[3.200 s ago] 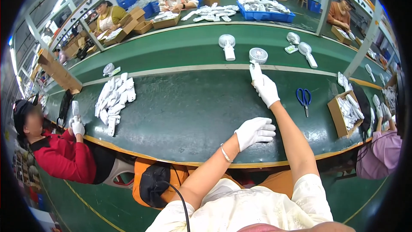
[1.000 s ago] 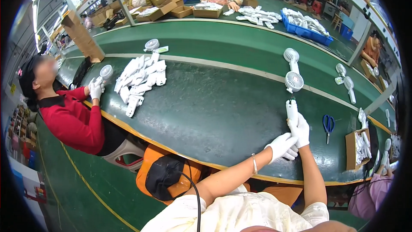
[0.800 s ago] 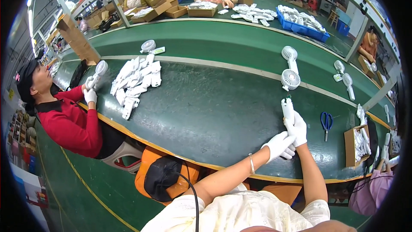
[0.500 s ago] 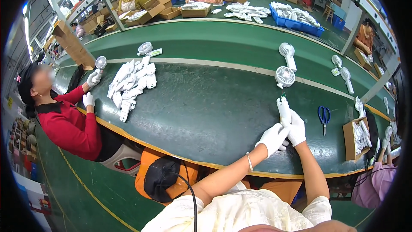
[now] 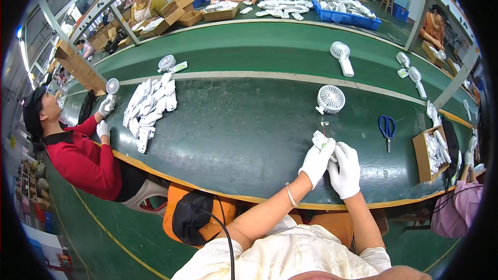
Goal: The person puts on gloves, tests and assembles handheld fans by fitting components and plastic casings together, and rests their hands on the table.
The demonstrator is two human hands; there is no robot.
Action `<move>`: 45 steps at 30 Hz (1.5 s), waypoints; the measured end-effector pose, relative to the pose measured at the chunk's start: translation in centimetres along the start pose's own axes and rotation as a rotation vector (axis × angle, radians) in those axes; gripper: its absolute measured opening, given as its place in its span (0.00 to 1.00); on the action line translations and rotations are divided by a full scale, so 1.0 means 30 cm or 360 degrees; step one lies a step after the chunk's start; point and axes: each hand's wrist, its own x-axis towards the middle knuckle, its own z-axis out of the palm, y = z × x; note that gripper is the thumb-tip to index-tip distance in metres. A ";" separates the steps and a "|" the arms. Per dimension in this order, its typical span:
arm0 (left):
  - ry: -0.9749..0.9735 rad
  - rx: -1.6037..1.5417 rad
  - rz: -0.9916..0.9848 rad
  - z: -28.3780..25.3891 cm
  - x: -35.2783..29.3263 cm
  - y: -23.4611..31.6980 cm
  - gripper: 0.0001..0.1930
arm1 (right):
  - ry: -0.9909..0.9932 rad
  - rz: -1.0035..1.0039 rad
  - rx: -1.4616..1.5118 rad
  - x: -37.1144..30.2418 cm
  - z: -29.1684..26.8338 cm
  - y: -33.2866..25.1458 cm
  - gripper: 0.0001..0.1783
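In both my white-gloved hands is a white fan handle (image 5: 320,138), tilted, with a small green patch showing on it. My left hand (image 5: 316,166) closes round it from the left. My right hand (image 5: 345,172) is closed at its lower end, where the fingers partly hide it. Thin wires run from the handle's top to a round white fan head (image 5: 332,98), which lies on the dark green table (image 5: 244,129) just beyond my hands.
Blue-handled scissors (image 5: 387,130) and a carton of white parts (image 5: 434,150) lie to the right. A white handheld fan (image 5: 341,58) rests on the green conveyor (image 5: 249,46). At left, a red-sleeved co-worker (image 5: 83,161) sits by a heap of white handles (image 5: 150,101).
The handle has turned from nearly upright to tilted, and its green patch now shows. My hands have shifted round it, the left one further up. The whole view has swung slightly.
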 end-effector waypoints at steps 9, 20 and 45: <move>-0.0132 -0.0078 0.0156 0.002 -0.052 0.089 0.15 | 0.0002 0.1213 0.1499 -0.014 -0.025 0.071 0.21; -0.1250 0.1234 -0.0470 0.190 -0.097 0.182 0.13 | -0.0810 0.1796 0.2740 0.008 -0.044 0.240 0.44; -0.0276 0.0595 -0.0356 0.096 -0.023 0.162 0.13 | -0.0046 0.1542 0.2178 0.075 -0.092 0.220 0.15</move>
